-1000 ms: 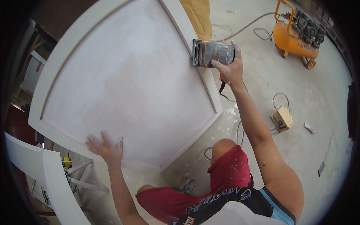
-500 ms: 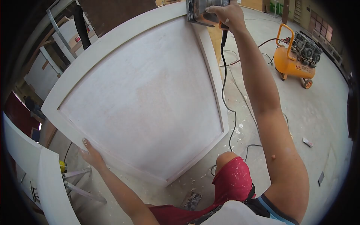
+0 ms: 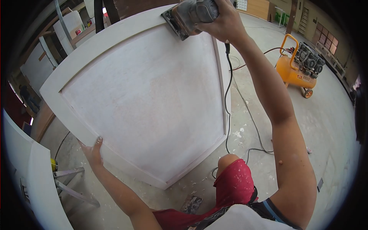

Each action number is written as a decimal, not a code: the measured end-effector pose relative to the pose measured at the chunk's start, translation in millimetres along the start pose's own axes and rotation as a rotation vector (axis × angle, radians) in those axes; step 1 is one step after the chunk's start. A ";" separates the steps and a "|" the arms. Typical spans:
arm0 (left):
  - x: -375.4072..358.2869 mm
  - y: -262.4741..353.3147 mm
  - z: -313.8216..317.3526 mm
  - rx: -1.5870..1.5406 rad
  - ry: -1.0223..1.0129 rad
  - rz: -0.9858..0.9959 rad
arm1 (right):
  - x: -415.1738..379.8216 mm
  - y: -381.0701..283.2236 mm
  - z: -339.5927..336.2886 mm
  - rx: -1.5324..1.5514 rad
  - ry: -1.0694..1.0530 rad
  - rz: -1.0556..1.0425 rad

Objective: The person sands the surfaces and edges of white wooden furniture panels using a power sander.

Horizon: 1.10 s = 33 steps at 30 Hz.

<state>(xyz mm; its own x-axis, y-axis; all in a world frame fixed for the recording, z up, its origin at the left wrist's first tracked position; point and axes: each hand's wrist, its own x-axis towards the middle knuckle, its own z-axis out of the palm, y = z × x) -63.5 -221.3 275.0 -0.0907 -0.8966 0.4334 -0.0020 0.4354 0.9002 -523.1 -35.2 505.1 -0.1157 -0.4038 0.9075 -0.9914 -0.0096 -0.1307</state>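
Observation:
A large white framed panel (image 3: 153, 103) stands tilted in front of me, its recessed middle bordered by a raised frame. At the panel's upper right, my right hand (image 3: 226, 25) is wrapped round a dark electric sander (image 3: 193, 17). The sander's flat base lies against the top part of the frame, and a black cord (image 3: 229, 76) hangs from its rear. Lower down, my left hand (image 3: 92, 151) grips the panel's left edge, thumb on the front face and the other fingers partly hidden behind the edge.
An orange air compressor (image 3: 297, 71) on wheels stands on the concrete floor at right. Cables (image 3: 249, 111) run over the floor beside my knee. Another white piece (image 3: 34, 172) and a metal stand (image 3: 73, 184) are at lower left. A person (image 3: 27, 97) is far back at left.
My right hand has moved the sander leftward and slightly down along the top of the frame, and the sander has turned. My left hand still holds the left edge. The view has shifted slightly.

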 end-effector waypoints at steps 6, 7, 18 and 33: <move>0.4 -0.3 -1.6 0.062 -0.036 -0.109 | 17.2 26.4 -5.0 0.124 0.158 0.459; 0.6 1.5 0.5 0.016 -0.037 -0.138 | 19.8 25.9 -7.7 0.129 0.145 0.521; -2.6 0.4 4.4 -0.142 -0.048 -0.112 | -5.3 -17.0 4.7 -0.125 0.028 -0.055; -8.1 24.9 16.4 -0.153 -0.057 -0.034 | 8.8 -107.1 13.6 -0.028 -0.069 -0.045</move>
<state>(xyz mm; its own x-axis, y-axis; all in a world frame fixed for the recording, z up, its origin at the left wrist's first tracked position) -79.2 -201.9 293.3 -0.1493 -0.9028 0.4033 0.1456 0.3833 0.9121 -417.2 -50.2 521.7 -0.0674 -0.4653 0.8826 -0.9969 -0.0036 -0.0780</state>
